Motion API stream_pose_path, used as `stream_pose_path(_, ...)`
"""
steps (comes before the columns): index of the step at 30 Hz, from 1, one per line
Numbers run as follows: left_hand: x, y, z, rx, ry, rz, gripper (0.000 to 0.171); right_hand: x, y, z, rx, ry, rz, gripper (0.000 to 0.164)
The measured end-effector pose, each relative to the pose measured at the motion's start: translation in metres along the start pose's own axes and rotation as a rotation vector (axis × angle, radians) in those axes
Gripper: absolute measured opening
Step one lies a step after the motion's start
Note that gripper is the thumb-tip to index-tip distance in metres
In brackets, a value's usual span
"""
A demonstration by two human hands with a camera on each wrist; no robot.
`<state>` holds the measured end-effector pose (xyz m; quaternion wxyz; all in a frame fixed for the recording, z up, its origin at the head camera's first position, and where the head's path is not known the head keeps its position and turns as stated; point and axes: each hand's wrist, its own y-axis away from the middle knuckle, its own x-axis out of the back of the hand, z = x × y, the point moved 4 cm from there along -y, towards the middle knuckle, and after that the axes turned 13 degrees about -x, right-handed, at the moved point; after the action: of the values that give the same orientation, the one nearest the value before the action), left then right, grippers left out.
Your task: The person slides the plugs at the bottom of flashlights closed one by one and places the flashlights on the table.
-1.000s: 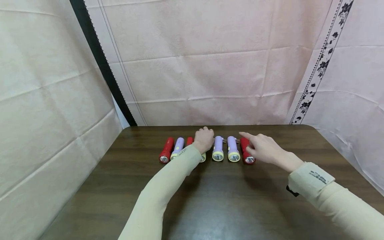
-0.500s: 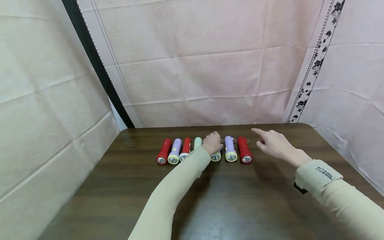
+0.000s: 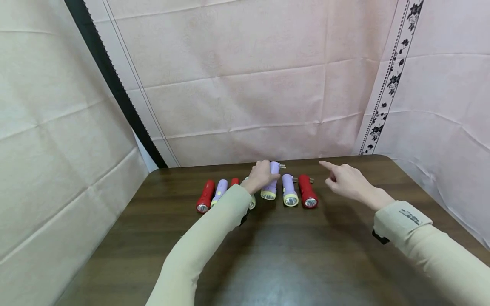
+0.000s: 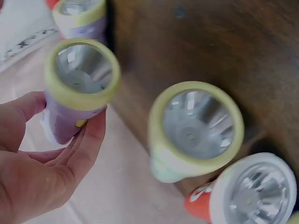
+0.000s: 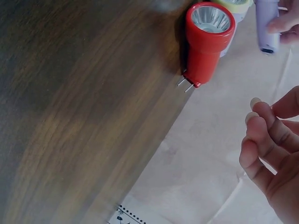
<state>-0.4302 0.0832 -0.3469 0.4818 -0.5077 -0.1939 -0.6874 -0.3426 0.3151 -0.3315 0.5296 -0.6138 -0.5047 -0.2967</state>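
In the head view my left hand (image 3: 260,175) grips a purple flashlight (image 3: 273,188) with a yellow rim, raised off the table. Thumb and fingers wrap its body in the left wrist view, the lens (image 4: 84,70) facing that camera. Beside it stands a mint-green flashlight (image 4: 163,170), then a red one with a white rim (image 4: 201,203). My right hand (image 3: 350,180) hovers right of the row, index finger extended, holding nothing. Nearest to it lie a red flashlight (image 3: 307,191) with metal plug prongs (image 5: 187,86) and another purple flashlight (image 3: 289,189).
At the row's left end lie a red flashlight (image 3: 206,195) and a purple flashlight (image 3: 220,188). The brown wooden table (image 3: 306,259) ends behind the row at a pale cloth (image 3: 237,106) hanging as a backdrop. More cloth (image 3: 57,140) hangs at the left.
My left hand has taken hold of a purple flashlight in the row and lifted it. The right hand has moved away from the red flashlight, to the right.
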Motion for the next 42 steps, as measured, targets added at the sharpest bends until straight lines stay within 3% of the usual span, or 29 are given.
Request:
stream_pose_path(10,0.018,0.014,0.020,-0.232,-0.003,0.033,0.025,0.005,0.004,-0.014,0.044,-0.012,0.014,0.058)
stream_pose_path(18,0.021,0.026,0.025,-0.415,-0.065,0.095,0.039,0.000,0.011,-0.026,0.104,-0.010,-0.005,0.059)
stream_pose_path(24,0.019,0.035,0.023,-0.457,-0.038,0.135,0.041,-0.009,0.018,-0.040,0.165,-0.008,-0.035,0.062)
stream_pose_path(42,0.013,0.052,0.031,-0.504,-0.048,0.087,0.042,-0.009,0.025,-0.061,0.254,-0.017,-0.034,0.064)
